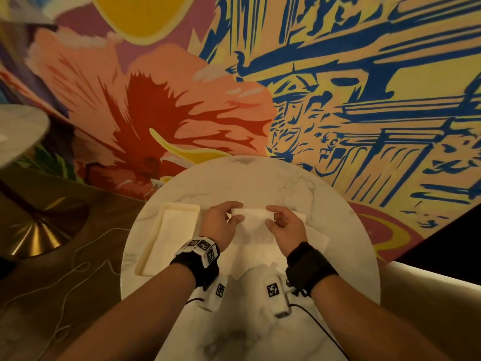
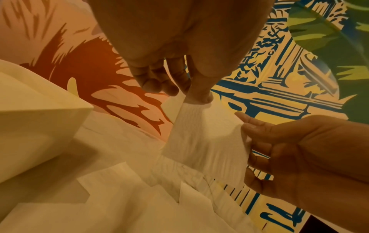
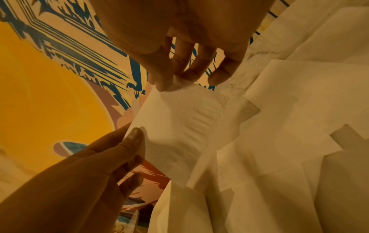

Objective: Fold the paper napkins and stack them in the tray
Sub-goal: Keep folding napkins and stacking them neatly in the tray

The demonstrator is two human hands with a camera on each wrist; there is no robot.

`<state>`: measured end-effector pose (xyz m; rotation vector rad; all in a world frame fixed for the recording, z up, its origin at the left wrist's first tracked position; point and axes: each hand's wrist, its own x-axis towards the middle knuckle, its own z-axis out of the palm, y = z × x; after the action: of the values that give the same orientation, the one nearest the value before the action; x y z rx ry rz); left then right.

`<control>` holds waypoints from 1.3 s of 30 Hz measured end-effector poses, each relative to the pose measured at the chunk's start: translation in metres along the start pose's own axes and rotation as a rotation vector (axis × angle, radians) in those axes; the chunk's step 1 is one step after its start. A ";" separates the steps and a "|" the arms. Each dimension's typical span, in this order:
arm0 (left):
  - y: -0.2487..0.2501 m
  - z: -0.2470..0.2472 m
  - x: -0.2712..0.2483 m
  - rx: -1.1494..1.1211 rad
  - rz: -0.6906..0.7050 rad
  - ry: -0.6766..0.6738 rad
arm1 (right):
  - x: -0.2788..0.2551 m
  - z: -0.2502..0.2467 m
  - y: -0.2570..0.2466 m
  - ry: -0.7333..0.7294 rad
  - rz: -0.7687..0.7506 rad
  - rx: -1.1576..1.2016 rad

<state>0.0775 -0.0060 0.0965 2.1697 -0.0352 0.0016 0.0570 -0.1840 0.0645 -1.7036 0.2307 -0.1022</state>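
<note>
A white paper napkin (image 1: 252, 220) (image 2: 201, 138) (image 3: 175, 126) is stretched between both hands above the round marble table (image 1: 247, 178). My left hand (image 1: 223, 220) (image 2: 191, 93) pinches its left edge between thumb and fingers. On the other side my right hand (image 1: 279, 222) (image 3: 175, 78) pinches the right edge. More unfolded napkins (image 1: 309, 234) (image 3: 289, 126) lie spread on the table under and right of the hands. The cream tray (image 1: 166, 238) (image 2: 36, 113) sits to the left, with folded napkins inside.
The table's edge curves close behind the napkins, with a painted mural wall (image 1: 234, 87) beyond. A second round table (image 1: 18, 131) with a brass base (image 1: 39, 230) stands at far left. Cables (image 1: 320, 324) and white sensor blocks (image 1: 277, 295) lie near my wrists.
</note>
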 end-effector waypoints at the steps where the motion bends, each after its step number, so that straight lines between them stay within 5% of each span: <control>1: 0.001 0.000 -0.001 -0.003 -0.003 0.005 | 0.000 0.000 -0.002 -0.007 0.008 0.024; 8: 0.005 -0.001 -0.005 0.026 0.027 0.004 | 0.006 -0.009 -0.013 -0.035 0.023 0.011; 19: -0.008 0.000 0.006 0.250 0.049 -0.044 | 0.014 -0.018 -0.022 -0.079 -0.148 -0.477; 27: 0.006 -0.004 0.007 0.137 0.079 -0.214 | 0.015 -0.004 -0.027 -0.238 -0.098 -0.365; 36: -0.001 -0.018 0.015 -0.036 -0.019 -0.092 | 0.018 -0.011 -0.029 -0.098 -0.039 -0.248; 39: -0.002 -0.024 0.012 -0.029 -0.056 -0.184 | 0.018 -0.007 -0.033 -0.051 0.009 -0.144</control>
<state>0.0898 0.0144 0.1080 2.1352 -0.0792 -0.2289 0.0764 -0.1901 0.0966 -1.8461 0.2118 -0.0366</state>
